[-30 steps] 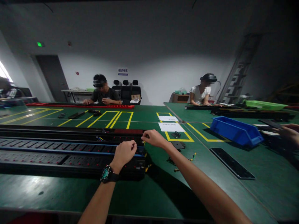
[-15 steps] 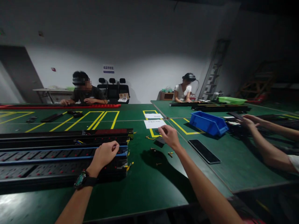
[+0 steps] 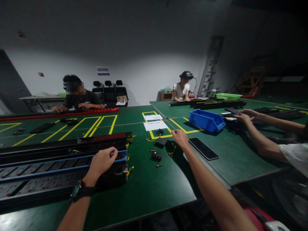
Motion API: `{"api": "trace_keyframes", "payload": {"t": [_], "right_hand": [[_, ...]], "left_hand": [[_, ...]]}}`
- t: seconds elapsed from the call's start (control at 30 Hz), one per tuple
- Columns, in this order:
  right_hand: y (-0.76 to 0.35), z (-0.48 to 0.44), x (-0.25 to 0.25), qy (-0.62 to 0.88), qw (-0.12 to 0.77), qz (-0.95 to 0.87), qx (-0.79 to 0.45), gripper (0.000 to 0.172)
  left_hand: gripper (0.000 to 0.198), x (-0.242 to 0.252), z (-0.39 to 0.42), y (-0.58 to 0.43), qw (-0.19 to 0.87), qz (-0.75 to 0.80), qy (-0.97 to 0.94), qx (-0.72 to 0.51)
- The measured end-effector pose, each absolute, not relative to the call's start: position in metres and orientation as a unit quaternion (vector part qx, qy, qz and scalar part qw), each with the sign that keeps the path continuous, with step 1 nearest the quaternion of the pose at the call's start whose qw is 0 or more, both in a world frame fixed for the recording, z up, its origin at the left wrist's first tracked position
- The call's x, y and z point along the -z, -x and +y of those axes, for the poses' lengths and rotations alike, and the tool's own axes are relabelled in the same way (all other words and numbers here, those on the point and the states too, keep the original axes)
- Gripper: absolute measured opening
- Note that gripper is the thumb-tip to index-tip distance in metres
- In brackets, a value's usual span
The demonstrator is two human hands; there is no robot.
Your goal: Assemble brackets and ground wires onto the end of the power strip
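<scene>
My left hand (image 3: 102, 163), with a watch (image 3: 77, 191) on its wrist, is closed above the end of a blue-edged power strip (image 3: 68, 163); whatever its curled fingers hold is hidden. My right hand (image 3: 181, 139) is closed above the table, its fingertips pressed together; I cannot make out anything in them. Between the hands lie a flat black piece (image 3: 161, 141), a small black block (image 3: 156, 156), another small black part (image 3: 159, 132) and a brass-coloured screw (image 3: 159, 166). Short yellow-green wires (image 3: 130, 171) stick out from the strip ends.
Right of my right hand lies a black phone-like slab (image 3: 204, 148), behind it a blue bin (image 3: 207, 121). A co-worker's hands (image 3: 245, 116) hold a dark flat object at the right. Paper sheets (image 3: 155, 125) lie ahead. Two other people sit across the table.
My right hand has moved right and away from the small parts, uncovering the black block and other pieces. The view has shifted slightly right. My left hand stays closed over the strips.
</scene>
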State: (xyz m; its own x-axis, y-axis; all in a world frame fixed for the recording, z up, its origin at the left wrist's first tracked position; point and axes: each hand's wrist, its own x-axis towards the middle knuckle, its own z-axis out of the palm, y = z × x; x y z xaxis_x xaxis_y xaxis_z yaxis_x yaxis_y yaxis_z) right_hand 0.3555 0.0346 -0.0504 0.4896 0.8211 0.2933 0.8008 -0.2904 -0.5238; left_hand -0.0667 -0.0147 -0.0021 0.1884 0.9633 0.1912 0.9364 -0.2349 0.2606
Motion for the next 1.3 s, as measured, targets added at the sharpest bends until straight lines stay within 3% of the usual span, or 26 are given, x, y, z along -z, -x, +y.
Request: {"api": "trace_keyframes", "payload": {"t": [0.37, 1.0, 1.2, 1.3], "right_hand": [[-0.353, 0.039, 0.064, 0.789, 0.238, -0.563, -0.062, 0.042], [-0.331, 0.036, 0.056, 0.728, 0.277, -0.627, -0.011, 0.039], [-0.32, 0.037, 0.055, 0.628, 0.334, -0.703, 0.016, 0.025], [-0.311, 0.034, 0.055, 0.56, 0.32, -0.764, 0.012, 0.02]], "left_hand": [[0.033, 0.002, -0.014, 0.067, 0.05, 0.621, -0.767, -0.156], [0.031, 0.003, -0.015, 0.068, 0.057, 0.615, -0.771, -0.157], [0.031, 0.006, -0.012, 0.069, 0.054, 0.615, -0.77, -0.161], [0.03, 0.007, -0.011, 0.069, 0.05, 0.615, -0.77, -0.163]]}}
